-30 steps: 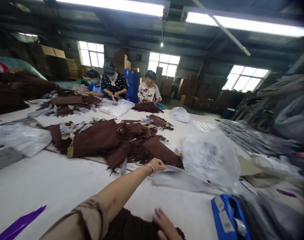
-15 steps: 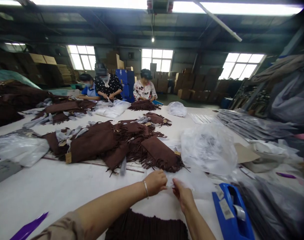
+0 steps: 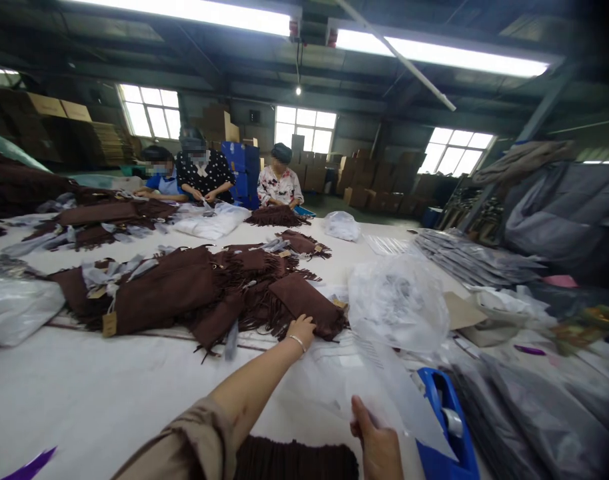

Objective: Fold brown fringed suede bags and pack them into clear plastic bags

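My left hand [image 3: 301,332] reaches forward onto the near edge of a brown fringed bag [image 3: 304,300]; its fingers look spread over the fabric, and their tips are partly hidden. A tan tag [image 3: 340,303] shows at that bag's right end. My right hand [image 3: 378,437] is closed on a clear plastic bag [image 3: 399,387], thumb on top, above the white table [image 3: 149,393]. Directly in front of me, at the bottom edge, lies a dark brown fringed piece [image 3: 297,460], partly cut off by the view.
More brown bags [image 3: 164,290] lie piled across the middle. A crumpled plastic bundle [image 3: 397,300] sits right of centre. A blue tape dispenser [image 3: 447,427] stands at my right, beside stacked grey plastic bags [image 3: 529,400]. Several people work at the table's far side.
My left hand has left the plastic and moved forward to the brown bag. My right hand has drawn back nearer with the plastic bag, now spread out flatter. The view has shifted slightly right.
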The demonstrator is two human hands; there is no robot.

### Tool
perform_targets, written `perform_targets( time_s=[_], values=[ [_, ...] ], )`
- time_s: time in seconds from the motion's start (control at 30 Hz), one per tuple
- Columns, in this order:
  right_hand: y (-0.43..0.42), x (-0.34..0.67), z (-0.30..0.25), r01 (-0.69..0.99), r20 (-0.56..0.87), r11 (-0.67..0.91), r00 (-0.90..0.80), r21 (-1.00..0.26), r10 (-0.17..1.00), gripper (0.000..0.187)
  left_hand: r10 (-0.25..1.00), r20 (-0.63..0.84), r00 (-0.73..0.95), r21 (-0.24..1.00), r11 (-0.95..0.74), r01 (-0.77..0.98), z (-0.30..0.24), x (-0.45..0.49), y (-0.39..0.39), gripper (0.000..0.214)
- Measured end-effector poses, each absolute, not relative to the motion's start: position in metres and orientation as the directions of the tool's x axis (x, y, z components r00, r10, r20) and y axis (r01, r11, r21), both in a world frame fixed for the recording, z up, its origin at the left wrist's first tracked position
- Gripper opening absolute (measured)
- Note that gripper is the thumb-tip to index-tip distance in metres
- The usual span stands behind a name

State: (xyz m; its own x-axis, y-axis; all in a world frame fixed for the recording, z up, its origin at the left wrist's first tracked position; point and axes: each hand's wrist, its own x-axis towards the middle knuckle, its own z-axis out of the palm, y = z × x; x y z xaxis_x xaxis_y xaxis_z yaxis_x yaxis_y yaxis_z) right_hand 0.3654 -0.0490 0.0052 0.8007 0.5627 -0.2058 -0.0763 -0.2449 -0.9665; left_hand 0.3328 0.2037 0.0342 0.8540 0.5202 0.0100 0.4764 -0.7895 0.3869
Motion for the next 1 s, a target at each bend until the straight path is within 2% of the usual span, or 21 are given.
perform_targets(
  time_s=[0.07, 0.17, 0.27, 0.33, 0.4, 0.47, 0.57, 0.67, 0.8, 0.87, 1.0],
  values=[
    [-0.063, 0.36, 0.01, -0.074, -0.217, -0.271, 0.809, -0.96, 0.547, 0.049, 0.528, 0.02, 0.849, 0.44, -0.767, 0.467, 0.041, 0.333, 0.199, 0.027],
    [-0.074, 0.354, 0.02, -0.1, -0.244, -0.268, 0.773, -0.958, 0.585, 0.054, 0.449, 0.068, 0.891, 0.521, -0.777, 0.352, 0.057, 0.316, 0.175, 0.029],
    [-0.073, 0.348, 0.031, -0.079, -0.228, -0.248, 0.713, -0.966, 0.663, 0.054, 0.235, 0.203, 0.951, 0.623, -0.78, 0.059, 0.072, 0.282, 0.136, 0.033],
    [-0.07, 0.341, 0.038, -0.073, -0.207, -0.224, 0.714, -0.972, 0.669, 0.052, 0.078, 0.305, 0.949, 0.651, -0.745, -0.148, 0.078, 0.26, 0.111, 0.042],
    [-0.065, 0.334, 0.046, -0.076, -0.216, -0.239, 0.737, -0.968, 0.641, 0.05, 0.031, 0.34, 0.94, 0.643, -0.738, -0.208, 0.084, 0.245, 0.092, 0.043],
    [-0.061, 0.327, 0.057, -0.066, -0.219, -0.263, 0.759, -0.963, 0.613, 0.049, 0.074, 0.324, 0.943, 0.631, -0.76, -0.157, 0.091, 0.238, 0.084, 0.033],
    [-0.06, 0.324, 0.076, 0.051, -0.091, -0.221, 0.803, -0.974, 0.589, 0.049, 0.175, 0.323, 0.93, 0.638, -0.766, -0.078, 0.111, 0.233, 0.088, 0.032],
    [-0.069, 0.328, 0.087, 0.147, 0.003, -0.2, 0.812, -0.969, 0.583, 0.046, 0.35, 0.366, 0.862, 0.667, -0.745, 0.02, 0.136, 0.224, 0.101, 0.027],
    [-0.082, 0.33, 0.082, 0.142, 0.06, -0.127, 0.863, -0.982, 0.502, 0.033, 0.58, 0.412, 0.703, 0.73, -0.672, 0.127, 0.167, 0.205, 0.113, 0.022],
    [-0.084, 0.328, 0.078, 0.084, 0.019, -0.108, 0.864, -0.991, 0.504, 0.035, 0.601, 0.467, 0.649, 0.713, -0.69, 0.126, 0.178, 0.196, 0.111, 0.019],
    [-0.082, 0.327, 0.079, -0.011, -0.115, -0.176, 0.795, -0.984, 0.596, 0.03, 0.438, 0.584, 0.683, 0.533, -0.842, 0.085, 0.19, 0.189, 0.091, 0.011]
  ],
)
